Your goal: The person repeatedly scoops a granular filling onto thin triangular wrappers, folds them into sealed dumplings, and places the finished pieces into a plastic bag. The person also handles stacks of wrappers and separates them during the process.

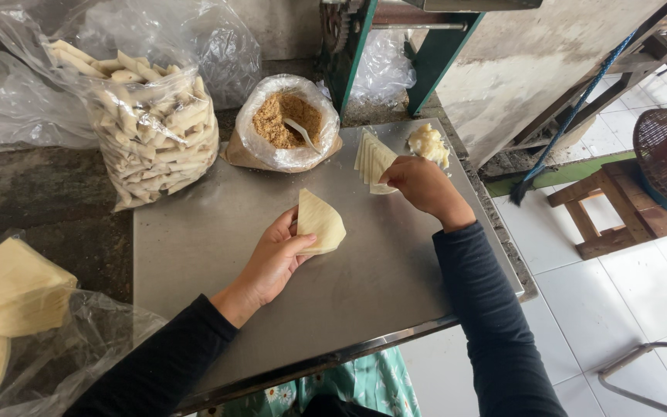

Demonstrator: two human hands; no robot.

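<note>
Near the middle of the steel table (194,255), the left hand (275,259) holds a pale, thin pastry wrapper (320,222), folded to a triangle and lifted just off the surface, thumb on top and fingers curled under its edge. The right hand (424,184) reaches toward the far edge, its fingers closed down onto the near end of a fanned stack of wrappers (372,158); whether it pinches one sheet or only touches the pile is hidden by the knuckles.

Just beside that stack, at the far right corner, lies a small lump of pale dough or paste (429,143). To the left of the stack, by the far edge, an open plastic bag of brown crumbly filling (287,120) stands with a white spoon (303,133) stuck in it. Farther left, a tall clear bag of finished rolled pieces (156,127) stands at the far left corner. Off the left edge, more flat wrappers in plastic (9,297) lie on the dark counter.

The step in hand looks like readying a wrapper for filling. The next move would seem to call for freeing the right hand for the spoon, while the left keeps the sheet cupped open and untorn.
</note>
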